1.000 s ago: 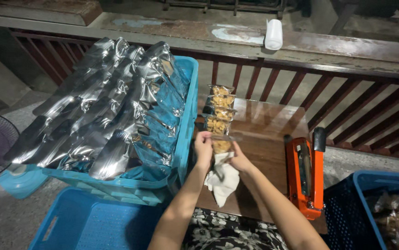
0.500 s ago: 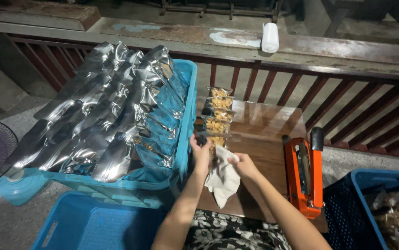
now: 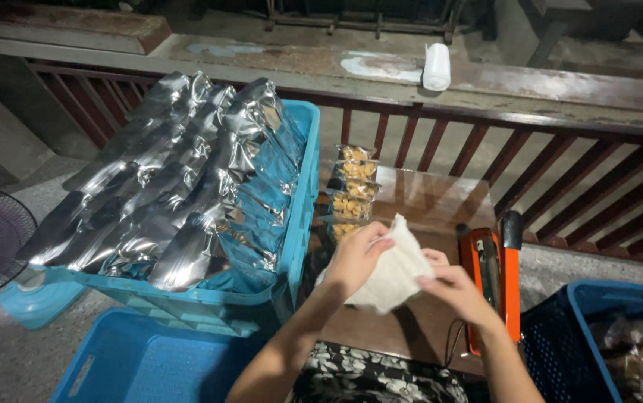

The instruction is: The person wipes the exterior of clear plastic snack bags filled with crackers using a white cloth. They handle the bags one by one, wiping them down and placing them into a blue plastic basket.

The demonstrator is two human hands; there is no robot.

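Holding a white cloth [image 3: 390, 272] between both hands is pretty much the whole story here, and it sits right over the near part of the brown table [image 3: 441, 205], just in front of the person's flowery lap. Left hand [image 3: 357, 257] has its grip pinched on the upper left part of the cloth, thumb lying across the top edge, fingers tucked behind it. Right hand [image 3: 452, 287] pinches the lower right edge with the fingertips pressed together on the fabric. So the cloth runs on a slant, long axis going from lower left up toward the upper middle where a corner pokes up, and both hands are already touching it, neither one really nearer than the other. Just beyond the left hand there's a row of clear snack bags [image 3: 351, 190] lined up going away from the person, the closest one partly hidden behind the hand and cloth, so I can't tell if the cloth touches it. To the right of the cloth, near the right hand, lies an orange heat sealer [image 3: 489, 272] with a black handle, long side pointing away. Left of the table is a light blue crate [image 3: 292, 224] stuffed with silver foil pouches [image 3: 180, 179], and a dark blue basket [image 3: 597, 328] sits at far right.
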